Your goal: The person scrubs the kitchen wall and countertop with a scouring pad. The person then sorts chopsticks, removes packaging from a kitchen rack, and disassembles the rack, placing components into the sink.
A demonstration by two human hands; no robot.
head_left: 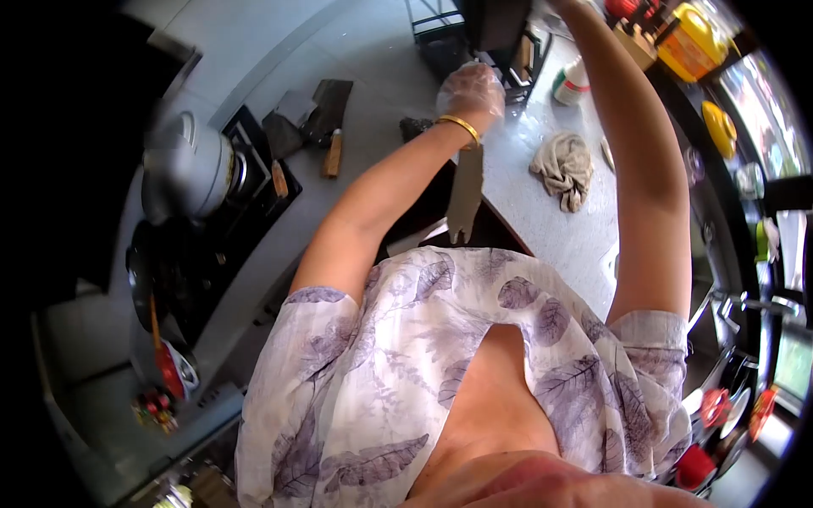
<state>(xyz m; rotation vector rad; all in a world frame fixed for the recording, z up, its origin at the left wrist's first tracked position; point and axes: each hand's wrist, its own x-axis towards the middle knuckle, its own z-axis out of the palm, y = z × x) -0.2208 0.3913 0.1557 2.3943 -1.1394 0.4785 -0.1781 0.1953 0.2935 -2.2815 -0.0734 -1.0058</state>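
"Where are my hands from your end?"

"I have the left hand (472, 89) in a thin clear plastic covering, at the dark rack (498, 24) at the far side of the counter (542, 224). Its fingers look curled, but I can't tell whether they grip the frame or only rest against it."

"And the right?"

"I see the right arm (650, 161) stretch forward past the rack's right side, but the right hand lies beyond the top edge, so I can't tell its grip."

"Which step do you make it?"

"I judge it a reaching step, with the rack the thing being handled. The move calls for a sure hold on its frame, and I want sight of the right hand before adding any force."

"Anything close by to mind?"

"The white bottle (571, 82) stands just right of the rack, with a crumpled cloth (565, 169) nearer me. Left of the arm I see a wooden-handled cleaver (329, 114) lying on the worktop; I'd keep my elbow wide of it."
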